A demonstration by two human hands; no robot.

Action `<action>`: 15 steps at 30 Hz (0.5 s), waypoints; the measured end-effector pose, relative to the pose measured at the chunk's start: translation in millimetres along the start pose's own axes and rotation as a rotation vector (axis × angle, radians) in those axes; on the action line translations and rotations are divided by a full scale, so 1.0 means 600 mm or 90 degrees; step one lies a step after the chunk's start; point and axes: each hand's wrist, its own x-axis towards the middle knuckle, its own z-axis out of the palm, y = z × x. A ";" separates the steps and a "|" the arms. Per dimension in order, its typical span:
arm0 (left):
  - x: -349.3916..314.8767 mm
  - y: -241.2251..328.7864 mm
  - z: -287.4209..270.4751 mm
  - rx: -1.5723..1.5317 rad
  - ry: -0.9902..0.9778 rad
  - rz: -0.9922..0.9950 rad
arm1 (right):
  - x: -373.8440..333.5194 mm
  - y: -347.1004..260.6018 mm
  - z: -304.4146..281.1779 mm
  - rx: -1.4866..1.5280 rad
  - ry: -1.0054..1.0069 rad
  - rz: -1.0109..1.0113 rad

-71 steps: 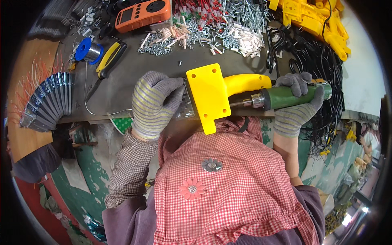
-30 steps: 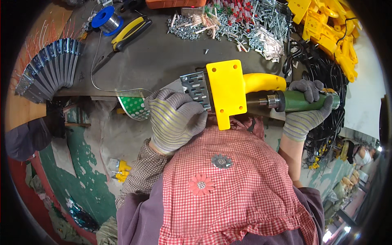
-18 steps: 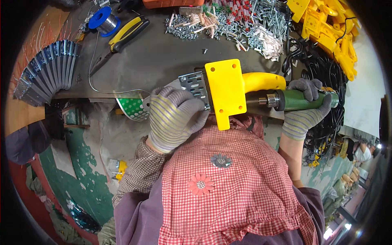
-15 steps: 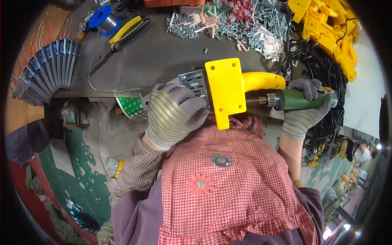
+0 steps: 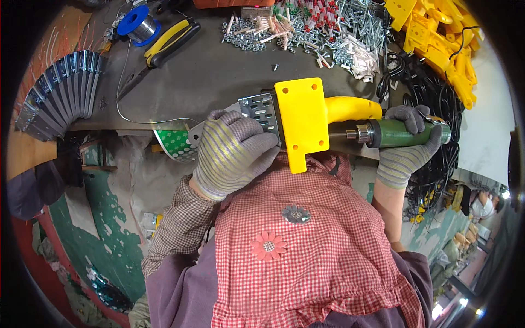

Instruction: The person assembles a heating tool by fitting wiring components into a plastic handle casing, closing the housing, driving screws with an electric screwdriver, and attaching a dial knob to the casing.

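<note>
My left hand [image 5: 235, 156], in a grey striped glove, is wrapped round the metal end of a tool with a yellow plastic handle [image 5: 353, 108]. Its yellow flange plate [image 5: 302, 117] has screw holes at the corners, and a slotted metal guard [image 5: 260, 111] adjoins it on the left. My right hand [image 5: 407, 158], gloved alike, grips a green electric screwdriver [image 5: 391, 134] lying level. The screwdriver's shaft points left at the yellow plate, under the handle; its tip is hidden. A green-and-white dotted piece [image 5: 175, 145] shows just left of my left hand.
Screws and small white sleeves [image 5: 328, 38] lie heaped at the back. Yellow plastic parts [image 5: 437, 44] and black cables [image 5: 435, 109] fill the right. At left are pliers [image 5: 170, 41], a wire spool [image 5: 139, 25] and a row of metal plates [image 5: 63, 90] with wires.
Hands, tool and screwdriver hold nearly the same place. The left forearm and sleeve have shifted slightly left; the view has moved a little.
</note>
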 end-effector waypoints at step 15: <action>0.019 0.002 -0.001 -0.023 0.000 0.096 | 0.002 -0.009 0.025 -0.121 0.008 -0.026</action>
